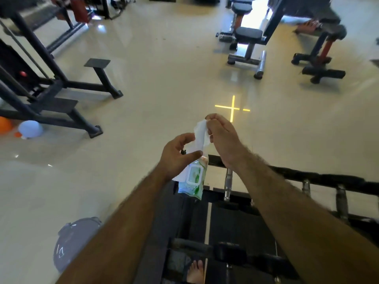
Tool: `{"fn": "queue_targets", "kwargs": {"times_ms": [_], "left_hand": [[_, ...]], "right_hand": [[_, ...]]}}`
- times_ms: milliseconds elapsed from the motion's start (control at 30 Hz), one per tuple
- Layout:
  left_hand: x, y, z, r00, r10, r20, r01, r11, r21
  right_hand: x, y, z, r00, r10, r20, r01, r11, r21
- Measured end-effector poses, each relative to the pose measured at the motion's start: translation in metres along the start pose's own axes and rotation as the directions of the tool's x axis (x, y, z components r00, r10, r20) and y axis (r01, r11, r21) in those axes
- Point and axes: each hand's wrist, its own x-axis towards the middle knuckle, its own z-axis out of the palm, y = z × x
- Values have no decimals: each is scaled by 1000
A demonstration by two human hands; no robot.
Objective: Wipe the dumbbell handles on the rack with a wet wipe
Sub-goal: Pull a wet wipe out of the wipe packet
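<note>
My left hand [177,155] grips a green and white pack of wet wipes [194,180], which hangs upright with its flap lid facing me. My right hand [222,140] pinches the top of a white wet wipe [200,136] that stands up out of the pack. Both hands are held above the left end of the black dumbbell rack [320,178]. Chrome dumbbell handles [228,184] lie on the rack below and to the right of my hands. Another chrome handle [341,203] shows further right, partly behind my right forearm.
A grey round bin lid [75,240] lies on the shiny floor at lower left. Black machine frames [61,89] stand at the left with balloons [30,129] beneath. Benches [248,44] stand at the back right. My bare foot [195,272] shows at the bottom.
</note>
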Motion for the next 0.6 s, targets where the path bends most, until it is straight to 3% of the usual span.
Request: {"fn": "queue_targets", "kwargs": {"times_ms": [133, 233, 300, 367, 433, 500, 600], "left_hand": [[2, 41, -3, 985, 139, -100, -143, 989, -25], [-4, 71, -5, 996, 68, -48, -79, 959, -272], [-9, 90, -4, 999, 6, 38, 13, 872, -490], [-12, 103, -4, 996, -36, 87, 83, 775, -627], [-12, 110, -6, 992, -80, 98, 125, 755, -644], [-14, 113, -7, 986, -111, 125, 164, 774, -612], [-17, 111, -6, 983, -157, 89, 181, 835, -520]], "right_hand": [[0, -29, -5, 996, -87, -17, 87, 996, -14], [-3, -36, -14, 995, -77, -70, 80, 996, 38], [-8, -33, -23, 985, 171, 8, -167, 950, 264], [-17, -21, -35, 889, 328, 319, -439, 808, 392], [-27, -9, -40, 855, 288, 431, -457, 811, 365], [-33, -5, -41, 895, 261, 363, -388, 857, 339], [-38, -2, -44, 917, 297, 265, -386, 827, 408]]}}
